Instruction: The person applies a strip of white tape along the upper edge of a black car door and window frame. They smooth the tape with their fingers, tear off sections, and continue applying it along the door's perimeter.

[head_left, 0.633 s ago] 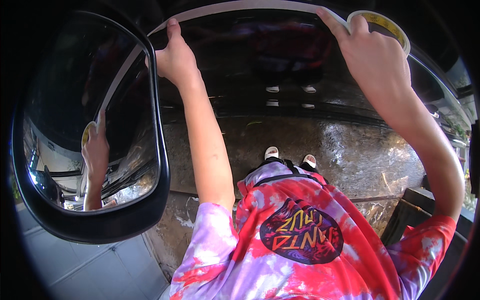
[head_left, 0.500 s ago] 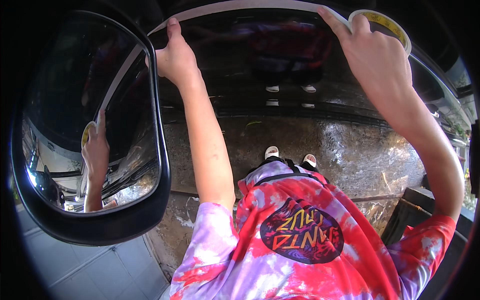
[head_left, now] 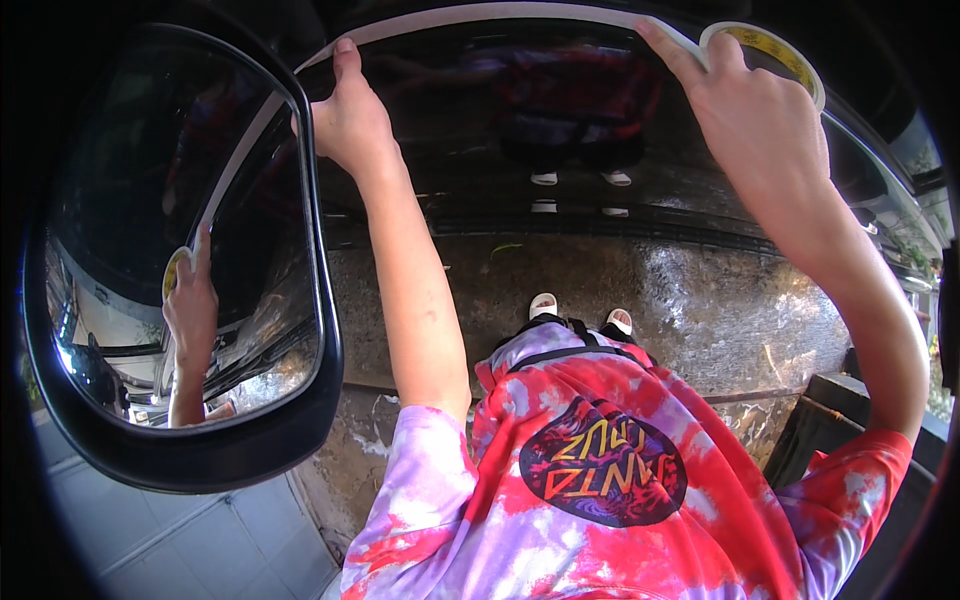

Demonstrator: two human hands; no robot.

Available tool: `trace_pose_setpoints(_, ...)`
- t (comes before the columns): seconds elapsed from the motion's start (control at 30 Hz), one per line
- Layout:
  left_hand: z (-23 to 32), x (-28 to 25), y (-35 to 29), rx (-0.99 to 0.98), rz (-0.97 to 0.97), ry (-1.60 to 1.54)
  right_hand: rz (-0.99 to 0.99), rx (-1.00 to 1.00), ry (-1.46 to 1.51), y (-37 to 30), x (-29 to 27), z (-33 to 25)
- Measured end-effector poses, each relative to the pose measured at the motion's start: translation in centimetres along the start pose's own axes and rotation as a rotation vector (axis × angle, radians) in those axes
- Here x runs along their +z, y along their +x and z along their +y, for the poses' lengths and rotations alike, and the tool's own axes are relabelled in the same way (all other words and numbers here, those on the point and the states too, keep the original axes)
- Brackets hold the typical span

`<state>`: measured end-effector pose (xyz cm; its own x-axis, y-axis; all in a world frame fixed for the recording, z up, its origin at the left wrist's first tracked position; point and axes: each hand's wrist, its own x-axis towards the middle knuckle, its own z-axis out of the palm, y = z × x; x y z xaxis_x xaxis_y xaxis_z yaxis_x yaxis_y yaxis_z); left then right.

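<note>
A pale strip of tape (head_left: 480,14) runs in a curve along the upper part of a glossy black car door (head_left: 440,130). My left hand (head_left: 352,120) rests against the door at the strip's left end, thumb stretched out onto the tape; its other fingers are mostly hidden beside the side mirror (head_left: 200,460). My right hand (head_left: 762,130) holds a tape roll (head_left: 772,46) with a yellow inner ring, still joined to the strip. Its index finger reaches forward along the tape and touches it where it meets the door.
The big black mirror stands close by my left wrist, reflecting my right hand and the tape. Below the door is wet brown ground (head_left: 640,300), where my feet stand in white sandals. Grey tiles (head_left: 200,540) lie at lower left; a dark box-like edge (head_left: 820,420) is at right.
Almost nothing differs. My right hand and the tape roll have shifted very slightly to the right and down; the left thumb stays at the strip's left end.
</note>
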<state>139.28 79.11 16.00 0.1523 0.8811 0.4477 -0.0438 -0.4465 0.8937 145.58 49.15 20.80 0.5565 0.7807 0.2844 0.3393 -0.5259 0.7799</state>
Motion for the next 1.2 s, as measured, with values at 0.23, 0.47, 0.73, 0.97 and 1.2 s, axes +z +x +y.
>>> trace_pose_setpoints(0.23,0.2,0.0,0.0,-0.016,-0.007,0.031,0.061,0.003,0.049,-0.6,0.5,0.2)
trace_pose_setpoints(0.47,0.2,-0.5,0.1,-0.024,-0.028,-0.046,-0.154,-0.084,-0.007,0.2,-5.7,0.9)
trace_pose_setpoints(0.73,0.3,0.1,-0.9,0.069,-0.031,0.112,-0.231,-0.031,-0.024,0.4,-5.8,0.5)
trace_pose_setpoints(0.97,0.6,2.4,-12.3,0.65,-0.357,0.381,-0.024,-0.016,0.032,0.3,-0.2,0.3)
trace_pose_setpoints(1.2,-0.8,1.6,-6.9,0.947,-0.451,0.417,0.025,0.015,0.132,0.6,-1.1,0.2)
